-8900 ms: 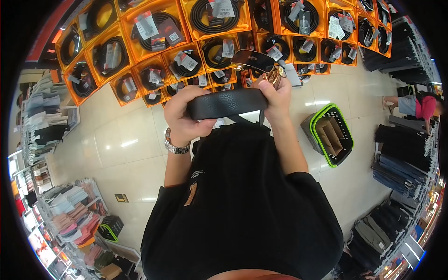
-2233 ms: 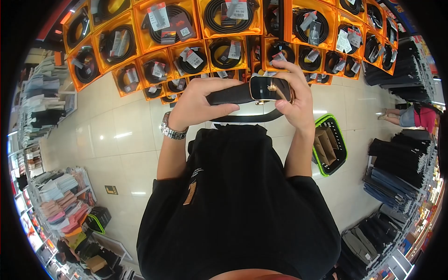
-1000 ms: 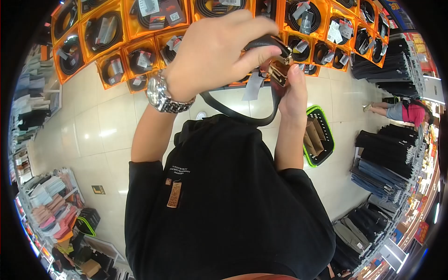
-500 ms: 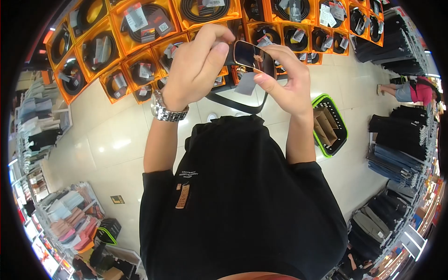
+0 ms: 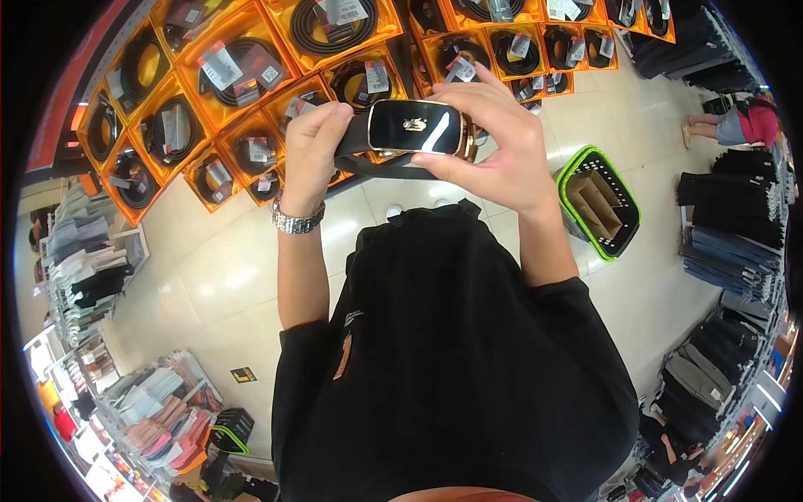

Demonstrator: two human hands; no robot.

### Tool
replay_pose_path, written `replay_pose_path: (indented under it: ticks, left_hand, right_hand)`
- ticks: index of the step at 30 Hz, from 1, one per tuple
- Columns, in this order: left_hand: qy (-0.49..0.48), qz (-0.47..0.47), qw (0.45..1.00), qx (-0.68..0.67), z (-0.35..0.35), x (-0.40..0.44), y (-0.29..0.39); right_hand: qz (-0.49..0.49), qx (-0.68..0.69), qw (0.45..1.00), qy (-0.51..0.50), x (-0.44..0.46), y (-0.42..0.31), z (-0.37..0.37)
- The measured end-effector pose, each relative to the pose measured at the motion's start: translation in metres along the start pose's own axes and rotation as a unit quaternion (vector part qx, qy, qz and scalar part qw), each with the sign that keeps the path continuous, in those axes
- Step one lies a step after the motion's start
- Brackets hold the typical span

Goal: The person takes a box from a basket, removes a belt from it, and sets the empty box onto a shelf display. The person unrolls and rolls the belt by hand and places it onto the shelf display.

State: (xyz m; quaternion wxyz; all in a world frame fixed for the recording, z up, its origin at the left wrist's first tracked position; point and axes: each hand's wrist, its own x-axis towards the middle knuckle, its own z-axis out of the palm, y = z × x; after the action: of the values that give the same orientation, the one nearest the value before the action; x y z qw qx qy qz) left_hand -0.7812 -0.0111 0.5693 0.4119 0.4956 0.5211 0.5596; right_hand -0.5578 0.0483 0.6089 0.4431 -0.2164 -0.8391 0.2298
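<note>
A black belt (image 5: pixel 389 170) with a large glossy buckle (image 5: pixel 416 128) is held up in front of my chest. The buckle has a gold rim and a small gold emblem, and its face is turned toward me. My right hand (image 5: pixel 502 146) grips the buckle's right end, thumb below and fingers above. At the other side, my left hand (image 5: pixel 311 155) pinches the strap close to the buckle, thumb and fingers together. A silver watch (image 5: pixel 297 221) is on my left wrist. Part of the strap loops behind and under the buckle.
Orange display boxes (image 5: pixel 171 134) with coiled, tagged belts line the far side. A black basket (image 5: pixel 604 205) with a green rim, holding a brown divided insert, stands right on the tiled floor (image 5: pixel 226 293). Clothing racks (image 5: pixel 723 243) flank both sides; a person (image 5: pixel 736 125) stands far right.
The buckle has turned to face me and shifted left and slightly down. My left hand has closed on the strap beside it. The grey tag hanging below is no longer visible.
</note>
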Motion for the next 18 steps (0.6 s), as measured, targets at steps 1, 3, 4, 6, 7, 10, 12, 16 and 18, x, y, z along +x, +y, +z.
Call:
replay_pose_path:
  ticks: [1, 3, 4, 6, 7, 10, 12, 16, 18]
  left_hand:
    - [0.037, 0.004, 0.999, -0.013, -0.002, -0.002, -0.002]
    - [0.039, -0.012, 0.999, -0.024, -0.006, -0.003, -0.002]
    - [0.029, 0.023, 0.999, 0.040, -0.008, -0.002, -0.001]
    - [0.009, 0.055, 0.991, 0.123, -0.013, 0.000, 0.000]
    - [0.009, 0.054, 0.991, 0.124, -0.014, 0.000, 0.001]
    - [-0.011, 0.069, 0.988, 0.136, -0.013, 0.002, 0.004]
    - [0.000, 0.043, 0.997, 0.056, -0.014, 0.003, 0.000]
    - [0.010, 0.022, 1.000, 0.011, 0.005, 0.000, 0.000]
    - [-0.017, 0.020, 1.000, 0.010, 0.004, 0.001, -0.003]
  right_hand:
    - [0.004, 0.000, 1.000, 0.003, -0.001, 0.000, 0.001]
    - [-0.010, -0.024, 1.000, -0.016, 0.000, 0.000, 0.000]
    - [-0.028, -0.056, 0.998, -0.018, 0.001, -0.001, -0.002]
    - [-0.024, -0.062, 0.997, -0.029, 0.002, -0.004, -0.005]
    - [-0.020, -0.071, 0.996, -0.041, 0.002, -0.006, -0.007]
    - [-0.025, -0.080, 0.995, -0.044, 0.004, -0.005, -0.009]
    - [-0.027, -0.062, 0.997, -0.035, 0.003, -0.002, -0.006]
    - [-0.026, -0.029, 0.998, -0.045, 0.002, 0.001, 0.005]
    - [-0.016, -0.021, 0.999, -0.039, -0.001, 0.003, 0.010]
